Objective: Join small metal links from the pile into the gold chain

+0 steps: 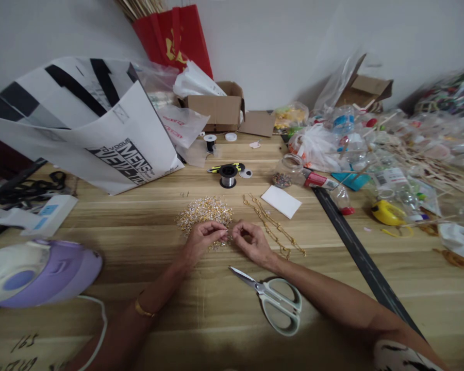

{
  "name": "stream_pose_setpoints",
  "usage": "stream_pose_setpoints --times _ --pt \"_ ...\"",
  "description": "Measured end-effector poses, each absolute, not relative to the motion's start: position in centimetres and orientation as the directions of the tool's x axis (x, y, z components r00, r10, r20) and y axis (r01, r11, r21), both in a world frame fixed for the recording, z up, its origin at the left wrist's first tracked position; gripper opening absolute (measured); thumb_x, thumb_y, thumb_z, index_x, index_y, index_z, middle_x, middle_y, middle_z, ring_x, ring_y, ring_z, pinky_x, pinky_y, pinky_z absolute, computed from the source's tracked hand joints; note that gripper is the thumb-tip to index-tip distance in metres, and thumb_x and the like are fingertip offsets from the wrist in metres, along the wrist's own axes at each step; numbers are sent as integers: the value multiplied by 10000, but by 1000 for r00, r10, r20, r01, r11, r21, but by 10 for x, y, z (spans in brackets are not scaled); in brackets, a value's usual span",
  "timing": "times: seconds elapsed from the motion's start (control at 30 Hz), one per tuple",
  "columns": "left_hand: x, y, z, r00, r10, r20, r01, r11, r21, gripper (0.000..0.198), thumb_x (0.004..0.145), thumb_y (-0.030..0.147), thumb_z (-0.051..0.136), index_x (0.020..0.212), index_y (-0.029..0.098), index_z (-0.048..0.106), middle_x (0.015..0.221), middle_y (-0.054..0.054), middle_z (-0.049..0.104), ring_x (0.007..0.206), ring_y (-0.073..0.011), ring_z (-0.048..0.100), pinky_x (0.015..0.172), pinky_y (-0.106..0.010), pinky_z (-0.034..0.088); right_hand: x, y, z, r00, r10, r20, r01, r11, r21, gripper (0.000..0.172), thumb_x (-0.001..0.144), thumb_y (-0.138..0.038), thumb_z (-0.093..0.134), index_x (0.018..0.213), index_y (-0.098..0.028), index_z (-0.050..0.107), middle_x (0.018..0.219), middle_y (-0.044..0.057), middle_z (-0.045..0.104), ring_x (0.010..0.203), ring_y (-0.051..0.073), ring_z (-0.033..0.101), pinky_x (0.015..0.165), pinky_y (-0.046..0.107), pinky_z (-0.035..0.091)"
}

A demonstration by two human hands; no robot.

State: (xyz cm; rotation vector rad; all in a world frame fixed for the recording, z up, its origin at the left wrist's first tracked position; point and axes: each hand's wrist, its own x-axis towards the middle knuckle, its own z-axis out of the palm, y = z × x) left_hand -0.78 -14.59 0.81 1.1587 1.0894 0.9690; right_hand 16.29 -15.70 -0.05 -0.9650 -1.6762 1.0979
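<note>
My left hand is closed in a pinch at the near right edge of a pile of small gold and silver beads. Close beside it, my right hand also pinches, thumb against forefinger. Whatever lies between the fingertips of either hand is too small to make out. A gold beaded chain lies in a long loop just right of my right hand. Below the hands rest scissors with pale handles, blades pointing up and left.
Behind the beads stand a spool of silver wire, a jar of beads and a white pad. A purple and white appliance sits left, below a large paper bag. Plastic bottles and sticks crowd the right.
</note>
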Motion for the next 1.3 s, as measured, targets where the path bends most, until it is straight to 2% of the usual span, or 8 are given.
stream_pose_setpoints --times 0.8,1.0,1.3 --pt "-8 -147 9 233 964 -127 -6 132 991 158 644 264 711 722 132 673 647 -22 676 619 -140 618 617 -241 491 163 -156 -5 -311 923 225 145 280 -949 153 822 -281 519 723 -164 521 623 1 529 567 109 476 531 219 394" --pt "-7 -147 12 235 967 -101 21 99 995 172 689 305 680 669 135 660 616 -15 657 607 -133 597 608 -239 482 163 -156 -6 -325 923 207 141 264 -954 165 826 -294 521 728 -161 526 619 -2 523 543 102 458 505 212 367" --pt "-8 -147 9 246 961 -124 -5 129 992 151 646 249 714 703 127 643 639 -6 663 619 -120 607 625 -222 476 163 -155 -10 -358 910 209 132 271 -953 159 833 -284 519 752 -148 536 642 -4 523 545 88 442 497 194 348"
